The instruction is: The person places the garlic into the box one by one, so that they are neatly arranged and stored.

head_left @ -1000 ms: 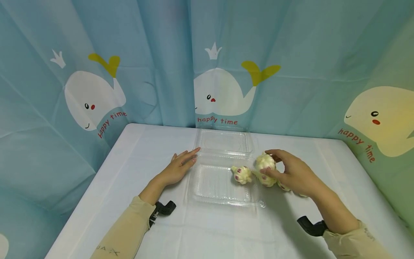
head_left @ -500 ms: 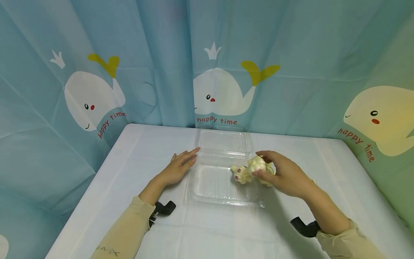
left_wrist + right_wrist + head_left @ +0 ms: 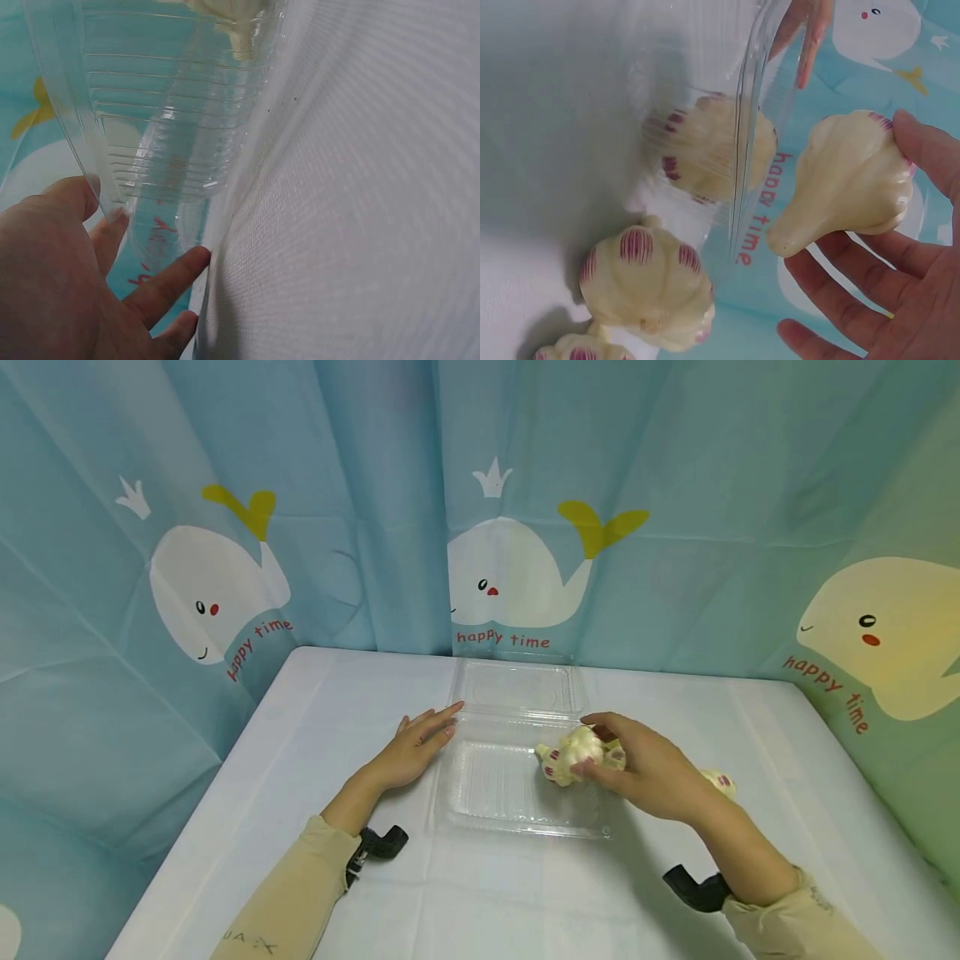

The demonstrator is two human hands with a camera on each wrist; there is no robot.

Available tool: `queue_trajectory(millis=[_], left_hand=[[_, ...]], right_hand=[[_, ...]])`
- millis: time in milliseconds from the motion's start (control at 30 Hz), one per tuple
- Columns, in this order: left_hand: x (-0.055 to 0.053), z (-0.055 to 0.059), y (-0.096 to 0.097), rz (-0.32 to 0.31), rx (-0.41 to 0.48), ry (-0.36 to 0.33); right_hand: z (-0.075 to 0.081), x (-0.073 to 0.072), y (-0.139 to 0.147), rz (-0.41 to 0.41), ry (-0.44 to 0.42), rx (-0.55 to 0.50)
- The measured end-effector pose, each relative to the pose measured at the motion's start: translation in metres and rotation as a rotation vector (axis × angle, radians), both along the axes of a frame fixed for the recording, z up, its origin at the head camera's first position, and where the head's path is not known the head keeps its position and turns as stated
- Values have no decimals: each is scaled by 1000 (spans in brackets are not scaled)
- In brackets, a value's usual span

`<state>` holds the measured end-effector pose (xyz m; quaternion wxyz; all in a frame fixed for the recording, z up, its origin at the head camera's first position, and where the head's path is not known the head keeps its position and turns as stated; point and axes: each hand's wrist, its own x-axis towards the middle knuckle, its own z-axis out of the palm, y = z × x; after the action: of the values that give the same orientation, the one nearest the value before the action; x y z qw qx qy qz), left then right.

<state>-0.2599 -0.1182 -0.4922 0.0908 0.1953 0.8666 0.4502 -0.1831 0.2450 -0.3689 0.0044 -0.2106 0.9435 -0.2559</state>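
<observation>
My right hand [image 3: 656,772] holds a cream garlic bulb [image 3: 847,180] between thumb and fingers, above the right side of a clear plastic clamshell box [image 3: 487,823]. A second garlic bulb [image 3: 550,765], with purple streaks, lies inside the box, partly covered by the held one in the head view. My left hand [image 3: 408,752] lies at the box's left side with fingers extended. In the left wrist view, its thumb and index finger touch the box's rim [image 3: 75,146]. Another garlic bulb [image 3: 649,289] sits on the table just outside the box.
The box's lid [image 3: 517,687] lies folded back toward the curtain [image 3: 397,527]. One more garlic bulb [image 3: 722,782] shows beyond my right wrist, on the white tablecloth [image 3: 480,902]. Black wrist mounts [image 3: 697,889] stick out from both cuffs.
My right hand has moved left with the garlic bulb, from beside the box to over its right side. A bulb behind the right wrist has come into view. The left hand stays put.
</observation>
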Motion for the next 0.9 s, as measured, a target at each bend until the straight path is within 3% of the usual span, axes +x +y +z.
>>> queue_trajectory(millis=[700,900], left_hand=[[0,1,-1,-7,-6,3],[-1,0,0,-11,6,-2]], right_hand=[[-12,4,-16,22,-40,5],[-16,7,-19,53,-7,26]])
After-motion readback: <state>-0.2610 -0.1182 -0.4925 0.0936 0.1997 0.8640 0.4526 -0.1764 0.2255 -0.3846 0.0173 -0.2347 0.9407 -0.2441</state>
